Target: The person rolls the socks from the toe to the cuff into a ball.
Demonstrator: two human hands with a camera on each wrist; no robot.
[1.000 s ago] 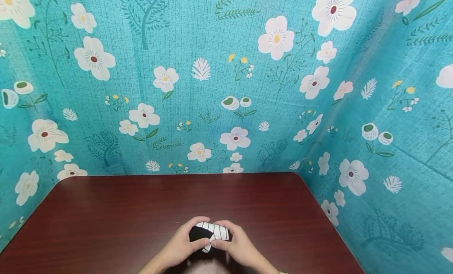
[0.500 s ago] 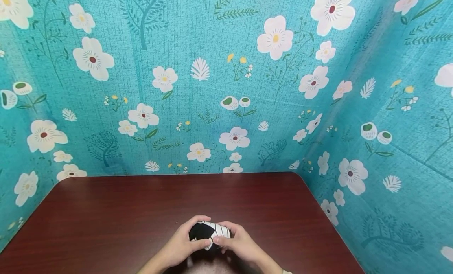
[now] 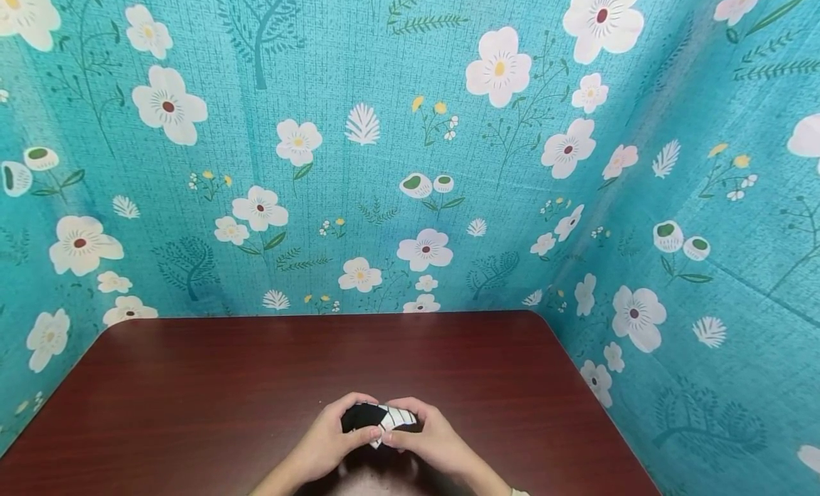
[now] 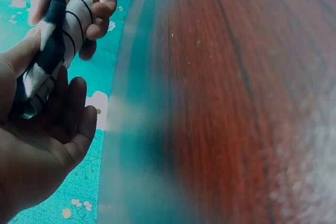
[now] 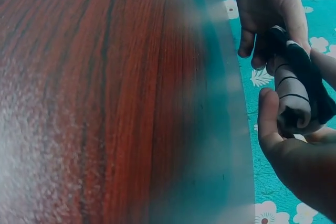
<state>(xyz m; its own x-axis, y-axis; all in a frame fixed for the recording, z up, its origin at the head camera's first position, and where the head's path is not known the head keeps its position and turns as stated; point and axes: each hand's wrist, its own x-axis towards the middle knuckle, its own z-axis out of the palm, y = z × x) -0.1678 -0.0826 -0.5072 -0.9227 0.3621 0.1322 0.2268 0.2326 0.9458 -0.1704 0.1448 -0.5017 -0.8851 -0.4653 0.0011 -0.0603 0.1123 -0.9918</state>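
Note:
A rolled bundle of soft cloth [image 3: 395, 418], black with white parts crossed by thin black lines, is held between both hands near the front of the table. My left hand [image 3: 323, 442] grips its left end, thumb on the near side and fingers round the far side. On the right end, my right hand [image 3: 442, 446] holds it the same way, the two thumb tips nearly meeting. In the right wrist view the bundle [image 5: 291, 85] shows a coiled end beside the right hand [image 5: 304, 163]. Fingers cover part of it in the left wrist view.
A dark red-brown wood-grain table [image 3: 211, 382] spreads out around and beyond the hands. Turquoise floral cloth [image 3: 359, 218] hangs behind it and along the right side [image 3: 705, 282].
The bundle has turned in the hands, so less white and more black shows on top. My right fingers have shifted their grip; both hands stay in nearly the same spot.

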